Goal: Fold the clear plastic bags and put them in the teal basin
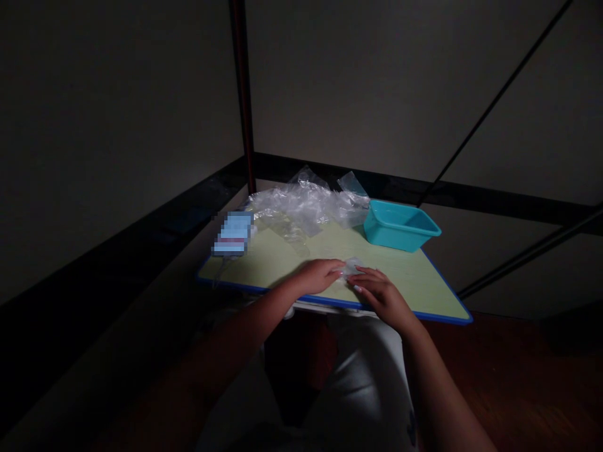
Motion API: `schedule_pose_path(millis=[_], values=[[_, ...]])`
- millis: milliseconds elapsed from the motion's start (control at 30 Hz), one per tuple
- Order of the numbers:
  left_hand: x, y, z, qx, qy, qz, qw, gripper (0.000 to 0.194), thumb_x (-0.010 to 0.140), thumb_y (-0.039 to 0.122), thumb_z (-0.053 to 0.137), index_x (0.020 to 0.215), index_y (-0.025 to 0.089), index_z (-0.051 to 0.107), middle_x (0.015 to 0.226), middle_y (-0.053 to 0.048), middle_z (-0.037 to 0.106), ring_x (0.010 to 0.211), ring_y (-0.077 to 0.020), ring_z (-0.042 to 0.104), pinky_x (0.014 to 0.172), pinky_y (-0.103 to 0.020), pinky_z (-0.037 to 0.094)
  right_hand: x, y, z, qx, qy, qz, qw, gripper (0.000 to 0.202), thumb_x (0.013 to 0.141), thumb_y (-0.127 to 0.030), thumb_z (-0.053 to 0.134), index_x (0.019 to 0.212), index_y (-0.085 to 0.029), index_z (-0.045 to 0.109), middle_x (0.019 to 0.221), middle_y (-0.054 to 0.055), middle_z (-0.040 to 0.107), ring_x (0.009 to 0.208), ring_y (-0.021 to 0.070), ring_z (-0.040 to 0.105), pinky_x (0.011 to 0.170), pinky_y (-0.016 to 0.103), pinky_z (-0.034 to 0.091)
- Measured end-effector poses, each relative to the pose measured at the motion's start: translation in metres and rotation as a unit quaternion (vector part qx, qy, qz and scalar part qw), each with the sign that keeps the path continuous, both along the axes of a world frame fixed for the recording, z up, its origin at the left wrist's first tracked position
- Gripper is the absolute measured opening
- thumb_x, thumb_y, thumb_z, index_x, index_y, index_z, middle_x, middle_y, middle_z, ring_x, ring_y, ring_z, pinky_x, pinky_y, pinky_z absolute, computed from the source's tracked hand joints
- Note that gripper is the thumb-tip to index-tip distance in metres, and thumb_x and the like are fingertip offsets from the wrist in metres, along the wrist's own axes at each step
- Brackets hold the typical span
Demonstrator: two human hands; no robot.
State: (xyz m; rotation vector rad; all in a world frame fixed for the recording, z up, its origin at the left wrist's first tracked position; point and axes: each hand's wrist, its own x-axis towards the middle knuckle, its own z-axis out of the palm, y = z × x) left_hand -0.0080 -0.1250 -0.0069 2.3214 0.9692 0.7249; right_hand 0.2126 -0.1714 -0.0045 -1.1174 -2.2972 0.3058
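A small, crumpled clear plastic bag (352,266) lies near the front of the yellow tabletop, between my two hands. My left hand (320,275) reaches it from the left, with its fingers close together on the near-left edge of the plastic. From the right, my right hand (379,292) rests low over the bag. Its fingers are stretched out and slightly apart, their tips touching the plastic. The undersides of both hands are hidden.
A heap of clear plastic bags (306,201) covers the back of the blue-edged table (396,276). At back right stands a turquoise plastic basket (398,233). A phone-like device with a blurred screen (233,233) and a cable is at the left edge. Walls close in behind and left.
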Motion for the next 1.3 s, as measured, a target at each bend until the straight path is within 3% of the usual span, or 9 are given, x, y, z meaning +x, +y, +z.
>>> schedule_pose_path(millis=[233,600,800,1033,1300], values=[[0.000,0.000,-0.001,-0.009,-0.021,-0.004,1.000,0.039,0.086,0.045,0.052,0.117,0.022,0.060,0.117,-0.004,0.064,0.105,-0.0188,0.060,0.090,-0.027,0.044,0.002,0.004,-0.003,0.020,0.043,0.016,0.999,0.027,0.089,-0.029,0.050,0.112,-0.028,0.065,0.115,0.006,0.065,0.119,0.0267,0.050,0.101,0.054,0.035],[0.002,0.004,-0.008,0.020,-0.009,-0.012,1.000,0.034,0.091,0.026,0.043,0.121,0.024,0.059,0.126,0.000,0.059,0.118,-0.0155,0.053,0.101,-0.027,0.038,0.001,-0.001,-0.002,0.028,0.029,0.023,0.999,0.029,0.089,-0.026,0.050,0.115,-0.028,0.062,0.117,0.005,0.064,0.121,0.0249,0.047,0.103,0.052,0.034],[0.001,0.003,-0.007,0.013,-0.008,-0.007,1.000,0.035,0.090,0.021,0.044,0.121,0.025,0.060,0.126,0.001,0.059,0.119,-0.0150,0.052,0.101,-0.027,0.038,0.000,-0.013,0.007,0.078,0.037,0.002,0.996,0.017,0.087,-0.024,0.053,0.097,-0.024,0.067,0.104,0.007,0.066,0.106,0.0239,0.054,0.093,0.045,0.042],[0.001,0.003,-0.003,-0.009,-0.028,-0.014,0.999,0.035,0.090,0.021,0.042,0.121,0.023,0.059,0.125,0.000,0.059,0.118,-0.0137,0.052,0.100,-0.026,0.039,-0.006,-0.018,0.013,0.050,-0.056,0.020,0.997,0.026,0.090,-0.031,0.049,0.109,-0.027,0.066,0.116,0.006,0.064,0.100,0.0239,0.055,0.086,0.044,0.041],[0.002,0.000,0.003,-0.020,-0.011,-0.002,1.000,0.034,0.090,0.019,0.042,0.119,0.022,0.060,0.125,0.000,0.059,0.118,-0.0147,0.053,0.100,-0.027,0.040,-0.004,-0.009,0.005,0.011,-0.050,-0.005,0.999,0.031,0.092,-0.036,0.044,0.115,-0.030,0.064,0.115,0.006,0.065,0.099,0.0262,0.054,0.085,0.047,0.038]])
